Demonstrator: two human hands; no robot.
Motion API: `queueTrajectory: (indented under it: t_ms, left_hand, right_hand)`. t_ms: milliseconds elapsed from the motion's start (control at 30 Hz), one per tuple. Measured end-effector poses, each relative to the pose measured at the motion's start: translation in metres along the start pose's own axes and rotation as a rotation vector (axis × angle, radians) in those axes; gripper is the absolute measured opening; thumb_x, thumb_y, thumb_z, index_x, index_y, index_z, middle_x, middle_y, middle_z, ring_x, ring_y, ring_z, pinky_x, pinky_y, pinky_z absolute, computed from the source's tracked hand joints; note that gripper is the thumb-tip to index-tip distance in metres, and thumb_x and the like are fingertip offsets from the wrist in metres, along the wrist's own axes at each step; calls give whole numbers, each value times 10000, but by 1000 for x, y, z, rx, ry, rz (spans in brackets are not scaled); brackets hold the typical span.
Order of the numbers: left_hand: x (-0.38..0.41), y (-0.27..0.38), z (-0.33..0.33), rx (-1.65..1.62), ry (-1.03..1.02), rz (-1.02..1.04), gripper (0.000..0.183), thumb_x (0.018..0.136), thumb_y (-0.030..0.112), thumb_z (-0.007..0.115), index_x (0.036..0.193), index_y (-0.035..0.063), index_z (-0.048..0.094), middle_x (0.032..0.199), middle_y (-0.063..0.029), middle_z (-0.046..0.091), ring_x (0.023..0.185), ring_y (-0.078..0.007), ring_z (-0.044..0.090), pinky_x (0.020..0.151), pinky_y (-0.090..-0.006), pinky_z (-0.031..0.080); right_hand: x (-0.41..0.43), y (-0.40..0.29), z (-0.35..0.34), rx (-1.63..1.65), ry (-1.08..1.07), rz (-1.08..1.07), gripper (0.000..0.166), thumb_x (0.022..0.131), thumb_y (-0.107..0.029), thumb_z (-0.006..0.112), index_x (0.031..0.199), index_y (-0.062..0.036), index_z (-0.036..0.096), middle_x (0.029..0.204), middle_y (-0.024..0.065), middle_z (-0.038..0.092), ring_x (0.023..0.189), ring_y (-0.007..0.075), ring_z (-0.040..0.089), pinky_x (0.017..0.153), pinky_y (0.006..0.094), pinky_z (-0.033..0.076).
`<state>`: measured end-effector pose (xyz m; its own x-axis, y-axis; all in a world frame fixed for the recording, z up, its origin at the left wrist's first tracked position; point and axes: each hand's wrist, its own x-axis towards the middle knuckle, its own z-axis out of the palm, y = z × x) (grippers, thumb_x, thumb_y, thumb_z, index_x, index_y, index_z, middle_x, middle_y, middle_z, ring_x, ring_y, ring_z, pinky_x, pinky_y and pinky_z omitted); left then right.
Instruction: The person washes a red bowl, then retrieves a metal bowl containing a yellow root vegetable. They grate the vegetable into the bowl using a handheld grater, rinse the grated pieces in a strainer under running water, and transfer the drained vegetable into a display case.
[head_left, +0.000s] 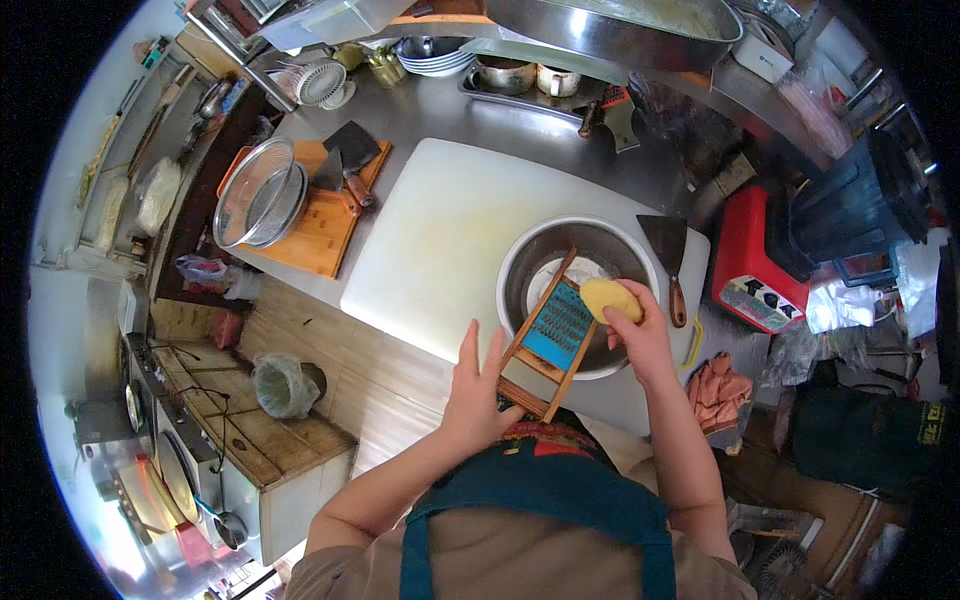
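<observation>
My right hand (639, 330) holds a peeled, pale yellow potato-like piece (609, 300) at the upper right side of a grater. The grater (556, 324) has a wooden frame and a blue toothed plate. It lies tilted across a steel bowl (637, 240), its top inside and its lower end near my apron. White material (541, 281) sits in the bowl, partly hidden behind the grater. My left hand (476, 397) is at the grater's lower left corner with its fingers spread; whether the palm touches the wood is hidden.
The bowl stands on a white cutting board (435, 232). A wide scraper (667, 244) lies right of it, near a red blender (757, 262). Steel strainers (259, 196) and scrapers (352, 146) rest on a wooden board (319, 232) at left. A cleaver (621, 124) lies behind.
</observation>
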<state>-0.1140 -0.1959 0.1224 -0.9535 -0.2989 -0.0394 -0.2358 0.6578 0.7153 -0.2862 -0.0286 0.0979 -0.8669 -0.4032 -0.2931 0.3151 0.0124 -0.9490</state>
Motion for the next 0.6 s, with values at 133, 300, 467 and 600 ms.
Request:
queueTrajectory:
  t_ms: [133,300,467,600]
  left_hand:
    - [-4,-44,-7,-919,-214,-491,639,733,190,631,1285,65,334,1340,-183,305,1187,-314,380,931,-420,384]
    - [16,-53,-7,-1680,-832,-758,423,885,342,439,1186,45,450,1187,-161,497,1025,-267,523,794,-345,466]
    - [31,-31,-6,-1986,-892,-534,456,888,421,420,1192,81,444,1258,-130,440,927,-230,527,794,-347,449]
    - [48,-11,-7,-2085,-954,-454,436,896,466,376,1179,139,432,1234,-119,452,854,-204,529,701,-319,434]
  right_hand:
    - [0,8,9,-134,37,58,290,821,-115,600,1073,-26,488,786,42,558,518,62,486,406,190,396]
    - [7,16,12,-512,117,17,344,789,-229,648,1007,-29,473,775,89,549,653,158,540,568,284,447]
    - [6,4,19,-709,134,-95,362,767,-247,644,968,-18,448,791,118,545,785,238,553,726,338,434]
    - [13,-8,27,-676,90,-260,282,781,-203,596,924,-16,441,816,132,553,779,257,550,707,348,433]
